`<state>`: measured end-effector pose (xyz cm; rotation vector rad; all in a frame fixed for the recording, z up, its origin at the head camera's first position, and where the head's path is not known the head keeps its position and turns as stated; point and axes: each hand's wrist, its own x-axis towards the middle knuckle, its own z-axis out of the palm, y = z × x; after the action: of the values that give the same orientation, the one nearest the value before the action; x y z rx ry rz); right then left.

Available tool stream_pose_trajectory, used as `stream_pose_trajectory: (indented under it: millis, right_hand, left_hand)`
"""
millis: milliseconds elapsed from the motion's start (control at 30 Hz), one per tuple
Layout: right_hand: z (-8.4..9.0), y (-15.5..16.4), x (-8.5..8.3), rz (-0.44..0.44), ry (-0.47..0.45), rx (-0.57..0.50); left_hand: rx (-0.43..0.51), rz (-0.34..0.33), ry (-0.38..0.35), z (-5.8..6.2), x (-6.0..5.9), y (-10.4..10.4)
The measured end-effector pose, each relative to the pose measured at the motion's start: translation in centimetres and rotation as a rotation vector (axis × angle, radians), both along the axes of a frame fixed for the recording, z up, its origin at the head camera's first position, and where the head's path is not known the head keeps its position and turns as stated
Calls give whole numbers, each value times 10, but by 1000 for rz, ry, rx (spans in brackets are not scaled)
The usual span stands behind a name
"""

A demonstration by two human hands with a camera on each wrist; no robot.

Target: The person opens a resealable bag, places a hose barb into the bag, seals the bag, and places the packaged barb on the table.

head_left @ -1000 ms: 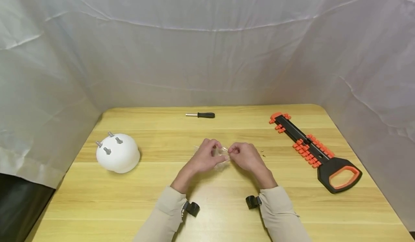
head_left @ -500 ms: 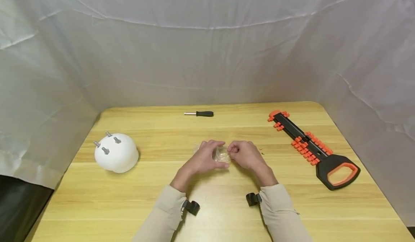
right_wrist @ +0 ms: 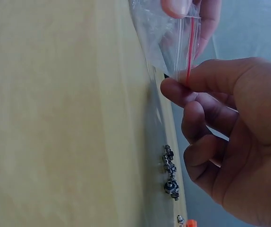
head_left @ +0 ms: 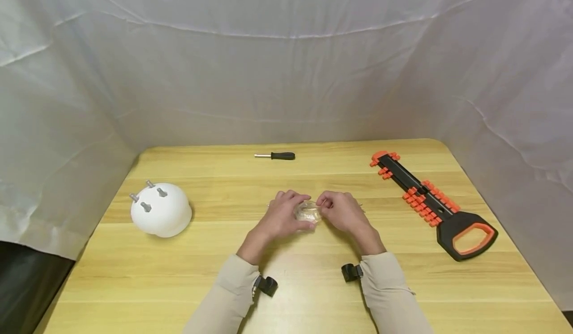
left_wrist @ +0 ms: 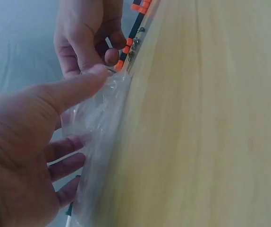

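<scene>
While one white dome (head_left: 161, 215) with four pegs (head_left: 161, 192) sits left, one screwdriver (head_left: 283, 156) lies at the back. Midway across, the left hand (head_left: 283, 215) grips one clear bag (head_left: 308, 211), the right hand (head_left: 343, 214) pinches its edge; one orange-and-black rack (head_left: 430, 203) lies far right.

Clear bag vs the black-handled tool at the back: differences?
The clear bag is see-through with a red zip line; the black-handled tool is opaque, with a metal shaft. The bag is held by the left hand and right hand; the tool lies untouched. The bag is nearer the person; the tool is farther back. Both are near mid-width of the table.
</scene>
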<state>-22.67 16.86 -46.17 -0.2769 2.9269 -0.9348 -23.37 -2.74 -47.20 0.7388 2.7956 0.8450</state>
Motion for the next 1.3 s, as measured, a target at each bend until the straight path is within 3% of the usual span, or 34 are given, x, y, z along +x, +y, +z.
stream_pose_trajectory:
  millis: [367, 733, 967, 1300]
  right_hand:
    - [1, 4, 0, 25, -26, -2]
    - [5, 32, -2, -77, -21, -70]
    - [4, 54, -2, -114, -15, -34]
    - [3, 70, 2, -93, -74, 13]
  left_hand:
    - [-16, -15, 8, -2, 1, -1]
    - [-8, -12, -22, 0, 1, -2]
    - [-32, -17, -28, 2, 3, -2]
    - [-48, -10, -92, 9, 4, -3]
